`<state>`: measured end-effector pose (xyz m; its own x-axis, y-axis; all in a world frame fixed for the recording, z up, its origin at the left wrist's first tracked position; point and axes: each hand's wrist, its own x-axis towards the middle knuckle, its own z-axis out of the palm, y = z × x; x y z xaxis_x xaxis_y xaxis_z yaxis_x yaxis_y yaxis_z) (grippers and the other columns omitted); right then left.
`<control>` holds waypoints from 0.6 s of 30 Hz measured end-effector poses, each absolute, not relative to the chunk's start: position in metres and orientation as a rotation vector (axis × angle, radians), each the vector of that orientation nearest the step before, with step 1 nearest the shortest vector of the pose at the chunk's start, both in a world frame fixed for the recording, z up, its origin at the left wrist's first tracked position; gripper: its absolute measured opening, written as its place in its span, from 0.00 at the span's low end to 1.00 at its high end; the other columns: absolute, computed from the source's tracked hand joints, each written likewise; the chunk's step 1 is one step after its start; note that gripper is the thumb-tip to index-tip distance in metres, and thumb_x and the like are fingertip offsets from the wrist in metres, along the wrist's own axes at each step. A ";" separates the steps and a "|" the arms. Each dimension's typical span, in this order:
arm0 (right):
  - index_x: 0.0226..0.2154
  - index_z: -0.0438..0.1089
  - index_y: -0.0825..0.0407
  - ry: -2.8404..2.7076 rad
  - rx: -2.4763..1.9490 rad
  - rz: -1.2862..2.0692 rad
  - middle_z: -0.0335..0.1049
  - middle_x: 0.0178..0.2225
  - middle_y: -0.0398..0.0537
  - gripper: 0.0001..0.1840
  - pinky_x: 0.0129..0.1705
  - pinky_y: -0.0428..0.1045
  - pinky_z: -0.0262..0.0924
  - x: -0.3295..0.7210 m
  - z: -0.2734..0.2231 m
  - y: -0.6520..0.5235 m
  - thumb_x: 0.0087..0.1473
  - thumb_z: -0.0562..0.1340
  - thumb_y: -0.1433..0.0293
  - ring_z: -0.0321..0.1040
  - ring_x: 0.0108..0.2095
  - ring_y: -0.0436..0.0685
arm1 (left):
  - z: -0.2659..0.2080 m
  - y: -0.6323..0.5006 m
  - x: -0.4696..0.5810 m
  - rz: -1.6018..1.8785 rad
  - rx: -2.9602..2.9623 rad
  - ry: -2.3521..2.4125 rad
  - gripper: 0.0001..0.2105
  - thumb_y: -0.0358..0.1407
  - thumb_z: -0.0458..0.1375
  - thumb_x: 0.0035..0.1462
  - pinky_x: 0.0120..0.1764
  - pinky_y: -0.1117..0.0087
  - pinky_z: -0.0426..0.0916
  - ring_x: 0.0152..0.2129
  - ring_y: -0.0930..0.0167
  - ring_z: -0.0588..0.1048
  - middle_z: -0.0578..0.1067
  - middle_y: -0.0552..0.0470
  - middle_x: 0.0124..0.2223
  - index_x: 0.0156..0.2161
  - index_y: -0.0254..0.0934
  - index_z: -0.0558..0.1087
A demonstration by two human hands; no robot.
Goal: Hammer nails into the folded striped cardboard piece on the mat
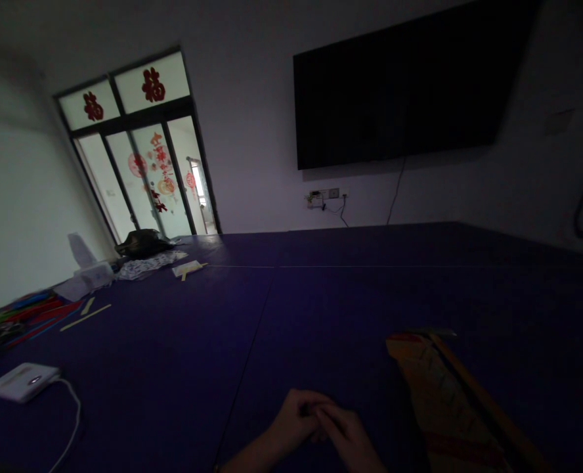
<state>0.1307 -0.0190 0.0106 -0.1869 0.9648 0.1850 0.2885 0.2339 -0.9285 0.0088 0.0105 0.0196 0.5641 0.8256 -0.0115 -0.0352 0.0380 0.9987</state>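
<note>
My left hand [297, 420] and my right hand [343, 433] meet at the bottom middle of the head view, over the dark blue tabletop [321, 315]. Both are closed, with the fingertips pressed together. Whatever they may hold is too small and dim to make out. To the right of my hands lies an orange-brown cardboard box [444, 401] with an open-looking edge; its inside is too dark to read. A thin pale item [442, 332] rests at the box's far end.
A white device [23, 381] with a cable is at the left. Behind it are a pile of coloured strips [35, 315], loose yellow strips [85, 317], a white packet [187, 268], patterned sheets [146, 264] and a black bag [146, 243]. A television [400, 92] hangs on the wall.
</note>
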 end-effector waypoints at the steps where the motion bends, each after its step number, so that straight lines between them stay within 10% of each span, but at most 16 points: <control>1: 0.21 0.70 0.55 -1.664 -1.184 0.989 0.71 0.21 0.50 0.30 0.29 0.48 0.60 0.131 0.010 -0.019 0.49 0.47 0.49 0.67 0.26 0.57 | 0.019 0.011 0.009 0.770 1.378 0.744 0.14 0.31 0.54 0.38 0.18 0.79 0.52 0.12 0.81 0.59 0.65 0.57 0.17 0.32 0.29 0.75; 10: 0.36 0.70 0.53 -1.891 -1.344 0.567 0.72 0.36 0.52 0.20 0.41 0.49 0.61 0.139 0.013 -0.026 0.54 0.46 0.62 0.68 0.38 0.56 | 0.005 0.017 0.007 0.880 1.423 0.729 0.19 0.31 0.60 0.37 0.40 0.67 0.63 0.33 0.68 0.71 0.75 0.49 0.36 0.40 0.35 0.72; 18: 0.41 0.66 0.60 -1.898 -1.614 -0.525 0.66 0.44 0.63 0.19 0.45 0.57 0.59 0.189 -0.006 -0.008 0.52 0.48 0.70 0.61 0.47 0.64 | -0.005 0.022 0.010 0.908 1.355 0.649 0.26 0.34 0.63 0.37 0.47 0.61 0.59 0.44 0.64 0.67 0.70 0.42 0.46 0.46 0.36 0.67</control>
